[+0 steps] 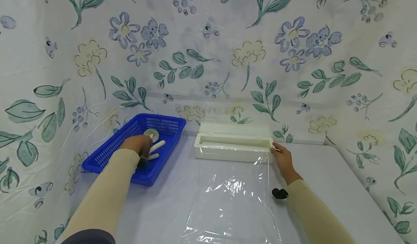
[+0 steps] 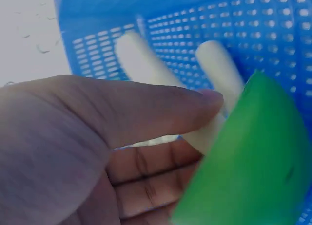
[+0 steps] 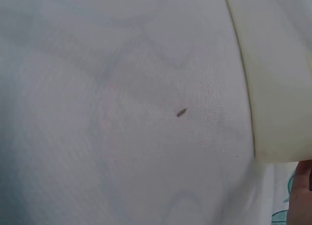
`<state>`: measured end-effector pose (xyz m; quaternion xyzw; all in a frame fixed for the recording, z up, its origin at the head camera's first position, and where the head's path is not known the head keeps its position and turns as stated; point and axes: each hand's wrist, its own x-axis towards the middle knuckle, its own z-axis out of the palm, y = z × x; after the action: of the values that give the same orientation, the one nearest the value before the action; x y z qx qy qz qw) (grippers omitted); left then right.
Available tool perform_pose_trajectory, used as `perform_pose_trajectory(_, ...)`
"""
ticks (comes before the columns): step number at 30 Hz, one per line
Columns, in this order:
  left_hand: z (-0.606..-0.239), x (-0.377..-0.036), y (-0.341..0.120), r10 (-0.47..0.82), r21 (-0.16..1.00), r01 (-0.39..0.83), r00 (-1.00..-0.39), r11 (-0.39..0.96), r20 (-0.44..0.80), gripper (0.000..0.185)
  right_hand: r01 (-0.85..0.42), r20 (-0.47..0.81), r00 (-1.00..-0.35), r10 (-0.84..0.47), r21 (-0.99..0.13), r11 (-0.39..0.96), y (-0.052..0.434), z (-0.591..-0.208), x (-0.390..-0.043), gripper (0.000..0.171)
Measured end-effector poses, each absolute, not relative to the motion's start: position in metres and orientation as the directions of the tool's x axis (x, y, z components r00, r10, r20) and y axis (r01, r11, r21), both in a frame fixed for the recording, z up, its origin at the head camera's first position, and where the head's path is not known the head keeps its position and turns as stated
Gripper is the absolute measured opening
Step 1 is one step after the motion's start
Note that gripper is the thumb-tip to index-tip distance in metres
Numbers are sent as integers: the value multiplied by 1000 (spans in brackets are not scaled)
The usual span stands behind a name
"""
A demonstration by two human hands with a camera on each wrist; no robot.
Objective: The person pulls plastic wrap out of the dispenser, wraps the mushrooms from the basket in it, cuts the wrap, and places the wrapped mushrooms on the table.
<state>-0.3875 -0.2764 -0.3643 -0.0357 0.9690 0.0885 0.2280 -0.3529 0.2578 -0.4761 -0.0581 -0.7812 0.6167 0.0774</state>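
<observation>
Your left hand (image 1: 137,145) was down inside the blue basket (image 1: 164,123), to the left on the white tabletop (image 1: 320,179); its thumb lay over a white stick (image 2: 146,59) and its fingers curved beneath, so that you were pinching the stick between them; how firmly, I could not tell; a second white stick (image 2: 217,64) lay just beside it in the basket, and a green piece (image 2: 253,161) sat close by your fingers, hiding their tips in the left wrist view; a pale green round piece (image 1: 153,132) lay near your knuckles, toward the far side of the basket

Your right hand (image 1: 285,162) was at the right end of the long white box (image 1: 234,137), its fingertips touching that end; whether they pinched the wall or merely rested against it, I could not tell, as the right wrist view caught only a little of the hand at its edge; the box stood to the right of the basket, apart from it, its lid (image 1: 232,128) raised at the back; clear film (image 1: 231,200) ran over its front and along the tabletop toward you; a black object (image 1: 279,193) lay near your right sleeve (image 1: 312,207); floral sheeting (image 1: 182,72) hung behind everything
</observation>
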Motion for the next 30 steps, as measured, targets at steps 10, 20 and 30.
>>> perform_pose_trajectory(10, -352, -395, -272, 244, 220, 205, -955, 954, -168, 48, 5, 48, -978, 205, -968, 250, 258, -474, -355, 47)
perform_pose_trajectory(20, -330, -371, -224, 360, -61, 356, -930, 932, 71, 44, 22, 23, -979, 201, -975, 222, 256, -475, -353, 47)
perform_pose_trajectory(30, -333, -348, -183, 592, -350, 497, -763, 794, 260, 37, 34, 10, -977, 214, -979, 200, 254, -474, -353, 47)
